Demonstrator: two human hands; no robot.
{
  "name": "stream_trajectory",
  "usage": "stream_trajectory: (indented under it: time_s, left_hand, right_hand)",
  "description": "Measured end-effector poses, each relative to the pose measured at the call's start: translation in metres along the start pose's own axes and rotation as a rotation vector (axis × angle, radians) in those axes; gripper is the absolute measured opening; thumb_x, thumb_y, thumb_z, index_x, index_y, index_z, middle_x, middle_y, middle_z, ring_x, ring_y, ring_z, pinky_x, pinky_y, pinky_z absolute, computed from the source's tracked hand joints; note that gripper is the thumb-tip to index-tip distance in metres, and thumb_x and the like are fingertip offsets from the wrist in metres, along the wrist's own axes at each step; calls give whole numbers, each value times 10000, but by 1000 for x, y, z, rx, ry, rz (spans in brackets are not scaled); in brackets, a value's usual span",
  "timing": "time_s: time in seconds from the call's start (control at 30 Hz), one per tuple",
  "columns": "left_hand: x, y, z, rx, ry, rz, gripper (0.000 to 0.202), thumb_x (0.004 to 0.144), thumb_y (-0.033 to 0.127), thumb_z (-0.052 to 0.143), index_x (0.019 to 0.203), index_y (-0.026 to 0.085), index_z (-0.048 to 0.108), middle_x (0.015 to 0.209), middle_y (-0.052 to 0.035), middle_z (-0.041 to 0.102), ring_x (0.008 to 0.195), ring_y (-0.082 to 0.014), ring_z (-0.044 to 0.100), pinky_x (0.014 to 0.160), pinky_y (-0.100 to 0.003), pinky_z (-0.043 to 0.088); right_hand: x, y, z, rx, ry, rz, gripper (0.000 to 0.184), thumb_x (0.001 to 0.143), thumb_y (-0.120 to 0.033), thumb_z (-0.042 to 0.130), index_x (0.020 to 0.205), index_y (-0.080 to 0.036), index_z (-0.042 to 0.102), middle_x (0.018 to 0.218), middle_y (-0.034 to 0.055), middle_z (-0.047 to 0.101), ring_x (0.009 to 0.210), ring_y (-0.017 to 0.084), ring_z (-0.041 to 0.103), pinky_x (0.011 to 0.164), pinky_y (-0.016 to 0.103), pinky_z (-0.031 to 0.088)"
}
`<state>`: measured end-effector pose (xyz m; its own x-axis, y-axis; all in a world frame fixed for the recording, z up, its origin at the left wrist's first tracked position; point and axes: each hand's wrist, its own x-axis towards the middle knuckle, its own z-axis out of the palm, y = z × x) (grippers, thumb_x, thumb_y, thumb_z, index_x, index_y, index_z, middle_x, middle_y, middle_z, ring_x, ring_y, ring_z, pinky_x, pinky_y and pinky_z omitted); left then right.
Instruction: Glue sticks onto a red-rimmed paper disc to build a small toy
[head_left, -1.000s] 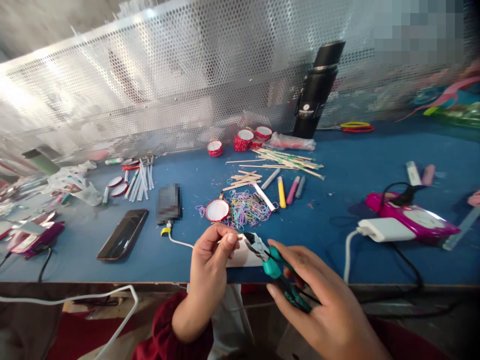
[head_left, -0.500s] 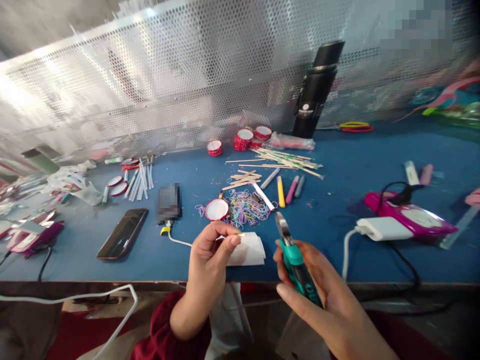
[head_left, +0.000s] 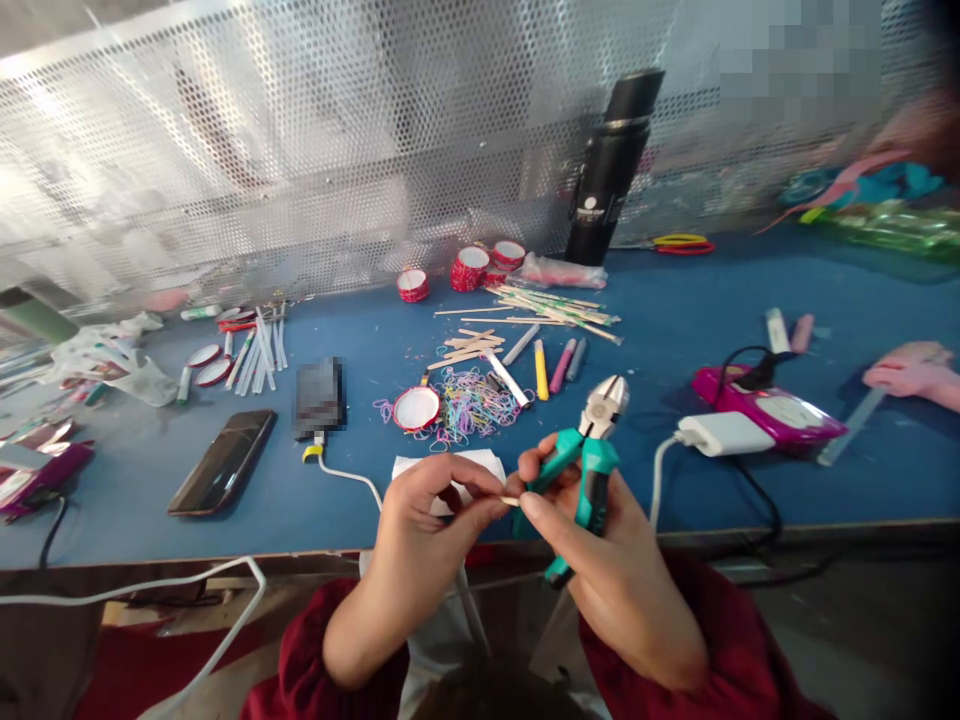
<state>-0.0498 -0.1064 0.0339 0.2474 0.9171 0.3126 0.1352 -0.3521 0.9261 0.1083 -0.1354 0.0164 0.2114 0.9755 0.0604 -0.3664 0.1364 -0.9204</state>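
Observation:
My left hand (head_left: pixel 427 525) is closed in a pinch on a small thin stick (head_left: pixel 511 500) near the table's front edge. My right hand (head_left: pixel 600 560) grips teal-handled cutting pliers (head_left: pixel 585 465), jaws pointing up and away, while its thumb and forefinger also touch the end of the small stick. A folded white paper (head_left: pixel 450 467) lies on the blue table (head_left: pixel 675 320) just behind my hands. Behind it lie a heap of coloured rubber bands (head_left: pixel 472 405) and a red-rimmed lid (head_left: pixel 416 408).
Wooden sticks (head_left: pixel 555 308), markers (head_left: pixel 540 368) and red tape rolls (head_left: pixel 469 268) lie mid-table before a black flask (head_left: pixel 611 165). A phone (head_left: pixel 223 462) lies left; a white charger (head_left: pixel 724 433) and a pink device (head_left: pixel 765 410) lie right. A perforated metal screen (head_left: pixel 300 150) backs the table.
My right hand turned the pliers upright and came left to meet my left hand; its fingertips now touch the small stick. The camera view shifted slightly.

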Motion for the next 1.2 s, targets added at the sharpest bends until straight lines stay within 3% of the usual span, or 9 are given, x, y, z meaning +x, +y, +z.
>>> stream_trajectory:
  time_s: [0.1, 0.37, 0.5, 0.6, 0.73, 0.83, 1.03, 1.2]
  left_hand:
    - [-2, 0, -2, 15, 11, -47, 91, 858, 232, 819, 886, 192, 742, 794, -26, 767, 645, -124, 642, 602, -226, 491]
    - [2, 2, -8, 274, -98, 151, 127, 855, 128, 787, 924, 223, 740, 821, -7, 761, 718, -135, 649, 663, -229, 505]
    - [2, 1, -2, 130, -29, 72, 86, 855, 195, 822, 871, 210, 740, 798, -7, 764, 670, -117, 631, 638, -218, 488]
    - [-3, -2, 9, -168, 64, -76, 149, 835, 264, 856, 842, 190, 727, 792, -19, 758, 663, -119, 637, 621, -219, 492]
    - [-10, -10, 23, -474, 127, -125, 166, 810, 276, 884, 881, 193, 758, 832, -18, 745, 789, -140, 679, 744, -235, 537]
    - [-11, -13, 26, -473, 150, -110, 136, 830, 260, 869, 939, 222, 799, 881, -20, 744, 831, -146, 684, 786, -248, 540]
    - [-7, -7, 20, -294, 169, 119, 36, 860, 231, 837, 888, 251, 850, 934, -46, 759, 910, -178, 702, 866, -288, 558]
    - [-5, -5, 13, -315, 121, 97, 82, 953, 227, 735, 924, 249, 809, 900, -24, 769, 900, -160, 703, 864, -273, 555]
  right_hand:
    - [0, 1, -2, 19, -1, 48, 375, 788, -359, 858, 1063, -296, 612, 969, -10, 736, 915, 179, 733, 847, 341, 627]
    - [3, 6, -9, -33, -28, 41, 410, 773, -343, 872, 1079, -283, 607, 949, -17, 731, 867, 156, 725, 820, 306, 620]
    - [1, 7, -6, -19, -2, 30, 391, 786, -355, 861, 1080, -281, 615, 949, -5, 729, 876, 171, 727, 820, 323, 626]
    - [-4, 6, 0, 52, 19, 73, 401, 777, -361, 873, 1085, -290, 627, 961, 4, 728, 890, 190, 731, 830, 352, 639]
    - [-10, 5, 9, 76, -1, 75, 380, 808, -384, 852, 1115, -310, 640, 983, 7, 716, 935, 218, 736, 840, 386, 657]
    - [-11, 5, 12, 67, -13, 48, 352, 839, -405, 824, 1135, -328, 651, 1005, 12, 712, 973, 229, 735, 853, 401, 663]
    - [-10, 2, 13, 69, -15, 74, 365, 825, -412, 833, 1129, -350, 641, 1062, 8, 722, 1002, 229, 734, 893, 413, 656]
    - [-5, 1, 1, 24, -26, 129, 435, 799, -473, 845, 1133, -321, 612, 1123, 35, 729, 1053, 241, 729, 929, 417, 630]
